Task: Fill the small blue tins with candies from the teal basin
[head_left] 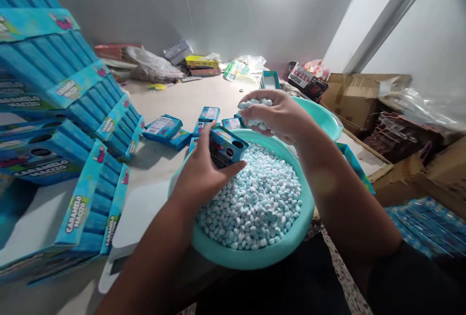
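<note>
A turquoise basin (307, 208) full of small white and pale blue candies (251, 203) stands in front of me. Over its left side, my left hand (206, 172) is closed around a small blue candy box (227, 147), which is tilted. My right hand (274, 116) is above the basin's far rim, fingers curled around a handful of candies (257, 106). Just beyond the held box lie several small blue boxes (209, 113). I cannot see whether the held box has anything inside.
Tall stacks of blue display cartons (69, 87) rise on the left, beside a white scale (140, 210). Another turquoise basin (327, 121) sits behind my right arm. Cardboard boxes (349, 99) line the right side. Plastic bags (155, 65) and packets lie along the back wall.
</note>
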Motion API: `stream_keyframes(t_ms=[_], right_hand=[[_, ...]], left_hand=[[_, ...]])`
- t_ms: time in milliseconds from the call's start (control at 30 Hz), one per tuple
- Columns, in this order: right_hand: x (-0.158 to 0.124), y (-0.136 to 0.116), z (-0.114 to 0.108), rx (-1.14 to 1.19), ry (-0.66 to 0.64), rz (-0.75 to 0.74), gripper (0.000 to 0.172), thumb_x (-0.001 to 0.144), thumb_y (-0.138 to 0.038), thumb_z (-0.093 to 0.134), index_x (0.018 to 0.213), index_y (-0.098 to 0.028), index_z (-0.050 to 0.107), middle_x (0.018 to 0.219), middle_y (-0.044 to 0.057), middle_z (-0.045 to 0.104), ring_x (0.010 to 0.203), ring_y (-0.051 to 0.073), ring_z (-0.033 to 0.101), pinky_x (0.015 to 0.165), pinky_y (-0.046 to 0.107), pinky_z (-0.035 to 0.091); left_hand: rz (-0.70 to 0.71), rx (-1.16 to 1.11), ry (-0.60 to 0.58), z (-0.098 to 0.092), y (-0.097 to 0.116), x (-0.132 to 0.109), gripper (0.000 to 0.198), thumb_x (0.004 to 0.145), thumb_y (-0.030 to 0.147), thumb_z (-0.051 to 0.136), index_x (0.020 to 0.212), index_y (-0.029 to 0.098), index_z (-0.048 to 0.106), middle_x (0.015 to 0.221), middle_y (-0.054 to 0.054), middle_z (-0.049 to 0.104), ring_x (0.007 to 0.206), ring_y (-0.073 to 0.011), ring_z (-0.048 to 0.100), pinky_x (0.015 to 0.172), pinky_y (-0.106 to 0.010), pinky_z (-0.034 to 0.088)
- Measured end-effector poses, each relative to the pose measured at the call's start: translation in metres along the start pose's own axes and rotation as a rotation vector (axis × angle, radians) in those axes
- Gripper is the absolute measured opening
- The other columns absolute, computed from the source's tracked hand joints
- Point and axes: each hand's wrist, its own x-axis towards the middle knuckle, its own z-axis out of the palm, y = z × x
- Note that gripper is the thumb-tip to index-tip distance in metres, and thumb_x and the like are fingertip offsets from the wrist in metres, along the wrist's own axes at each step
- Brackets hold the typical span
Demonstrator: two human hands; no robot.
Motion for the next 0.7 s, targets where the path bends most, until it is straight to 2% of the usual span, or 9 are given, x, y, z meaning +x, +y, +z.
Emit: stream_keyframes(t_ms=[167, 400, 500, 700], right_hand=[[0.009, -0.006, 0.021, 0.072, -0.006, -0.008, 0.035, 0.075, -0.042, 0.078, 0.097, -0.020, 0.062, 0.075, 0.000, 0.057, 0.056, 0.008, 0.046, 0.046, 0.023, 0.027], [0.011, 0.015, 0.048, 0.273, 0.073, -0.060, 0.036, 0.075, -0.045, 0.074, 0.100, -0.025, 0.056, 0.078, -0.001, 0.054, 0.058, 0.008, 0.045, 0.047, 0.024, 0.032], [0.008, 0.022, 0.053, 0.336, 0.144, -0.021, 0.040, 0.073, -0.046, 0.073, 0.101, -0.025, 0.053, 0.080, 0.001, 0.054, 0.059, 0.010, 0.044, 0.046, 0.025, 0.033], [0.015, 0.028, 0.053, 0.244, 0.238, -0.045, 0.040, 0.084, -0.049, 0.061, 0.114, -0.026, 0.048, 0.094, 0.006, 0.056, 0.067, 0.013, 0.049, 0.048, 0.028, 0.037]], left_hand=[[0.009, -0.033, 0.060, 0.000, -0.001, -0.005, 0.106, 0.064, 0.053, 0.088, 0.153, 0.036, 0.033, 0.138, -0.015, 0.056, 0.127, -0.0438, 0.055, 0.105, -0.065, 0.044], [-0.063, -0.012, 0.050, -0.001, 0.003, -0.004, 0.106, 0.058, 0.058, 0.090, 0.149, 0.033, 0.040, 0.133, -0.016, 0.060, 0.121, -0.0457, 0.059, 0.098, -0.068, 0.048], [-0.041, -0.040, 0.023, -0.001, 0.002, -0.003, 0.105, 0.061, 0.059, 0.088, 0.149, 0.033, 0.038, 0.137, -0.016, 0.059, 0.124, -0.0444, 0.058, 0.099, -0.066, 0.048], [-0.050, -0.064, -0.005, -0.001, 0.003, -0.004, 0.105, 0.062, 0.056, 0.088, 0.150, 0.034, 0.037, 0.139, -0.014, 0.059, 0.125, -0.0441, 0.058, 0.100, -0.063, 0.051]])
